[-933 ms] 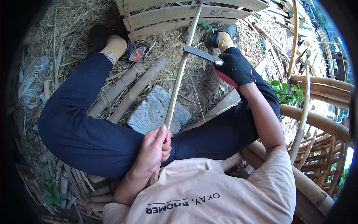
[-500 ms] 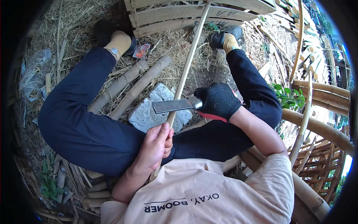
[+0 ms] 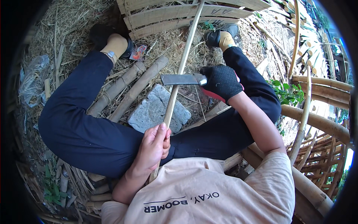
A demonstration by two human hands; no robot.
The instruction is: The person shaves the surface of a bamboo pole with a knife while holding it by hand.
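My bare left hand (image 3: 154, 143) is closed around a long, pale bamboo strip (image 3: 181, 61) near my lap. The strip slants away from me, its far part reaching the wooden crate. My right hand (image 3: 222, 84), in a black glove with red on the palm side, grips a broad-bladed knife (image 3: 179, 79). Its flat, square-ended metal blade lies across the strip, well beyond my left hand. The handle is mostly hidden inside the glove. Below the strip, between my legs, sits a rough grey stone block (image 3: 158, 108).
A slatted wooden crate (image 3: 186, 16) stands beyond my feet. Two bamboo poles (image 3: 140, 87) lie left of the stone on straw-covered ground. Crumpled clear plastic (image 3: 34, 80) is at far left. Thick bamboo rails (image 3: 317, 127) and a woven bamboo basket (image 3: 320, 164) stand on the right.
My right hand has moved the knife away from me along the strip, farther from my left hand. My left hand keeps its hold on the strip. The view has shifted slightly.
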